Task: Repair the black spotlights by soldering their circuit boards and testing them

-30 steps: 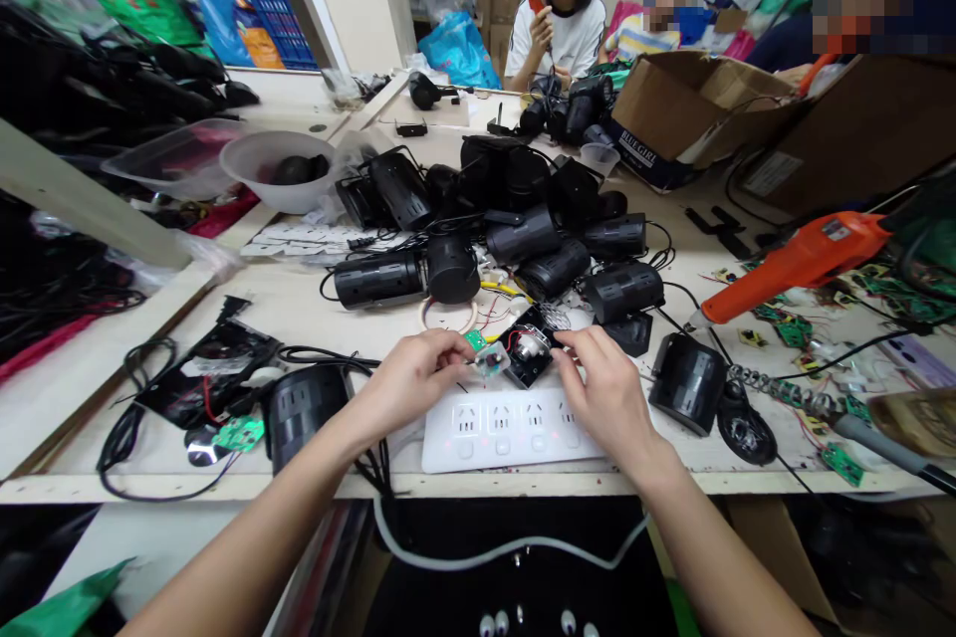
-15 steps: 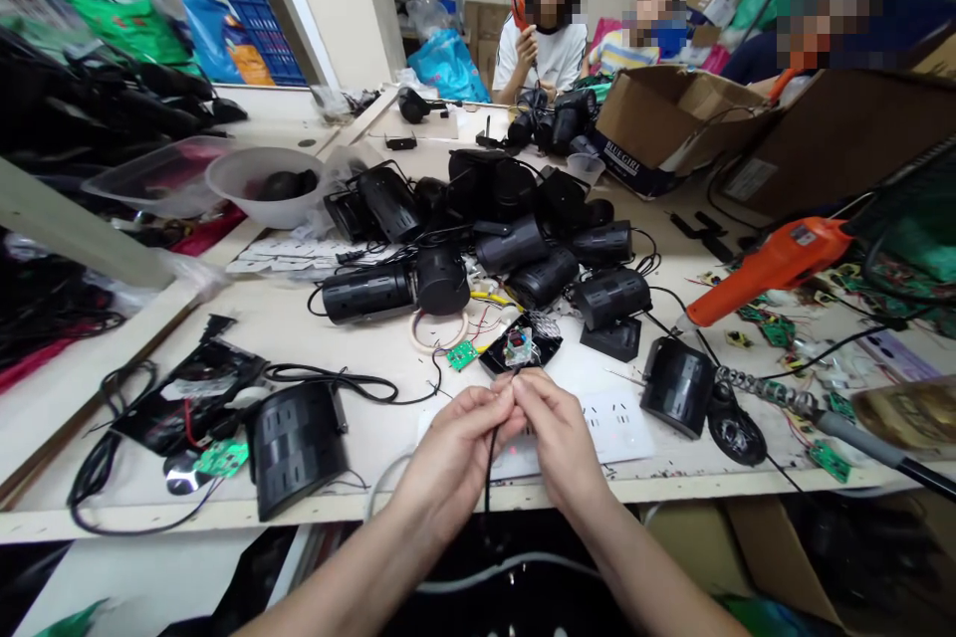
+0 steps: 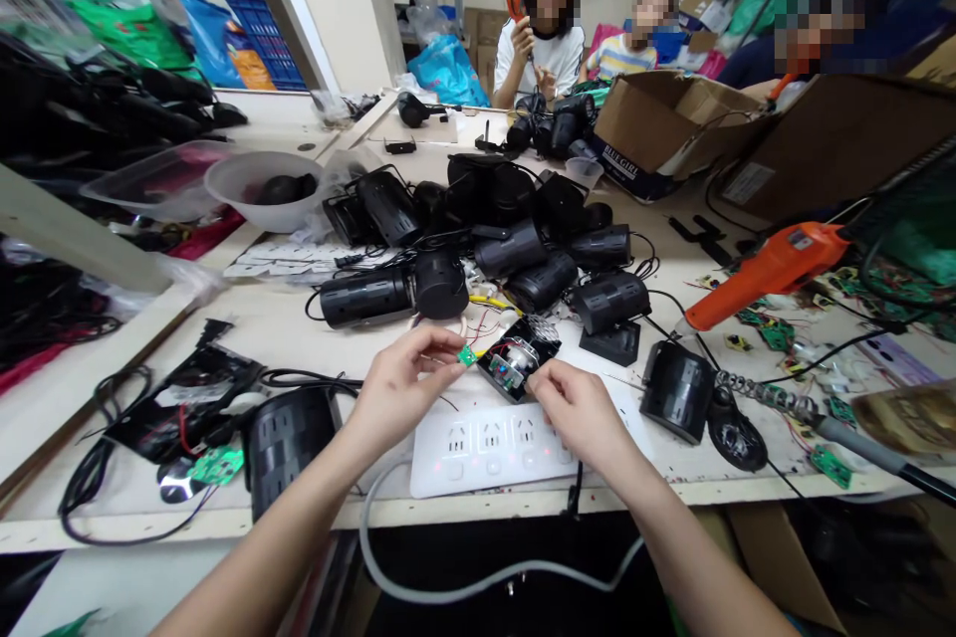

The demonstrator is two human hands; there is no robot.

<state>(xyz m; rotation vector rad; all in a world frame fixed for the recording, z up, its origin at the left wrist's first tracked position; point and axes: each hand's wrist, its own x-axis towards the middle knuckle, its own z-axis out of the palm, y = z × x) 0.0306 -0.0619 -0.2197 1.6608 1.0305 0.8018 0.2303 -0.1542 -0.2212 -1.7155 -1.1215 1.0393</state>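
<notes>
**Green board pinched beside open unit**

The worktop [image 3: 299, 314] carries a heap of black cylindrical housings [image 3: 523, 244]; a white power strip [image 3: 485, 443] lies along its near edge. Just beyond the strip sits an open black unit [image 3: 518, 358], wiring showing. My right hand [image 3: 579, 408] rests at its near corner, fingers curled; I cannot tell whether that grip is closed on it. My left hand [image 3: 399, 383] pinches a small green circuit board [image 3: 467, 355] between thumb and fingertips, just left of the unit.
</notes>
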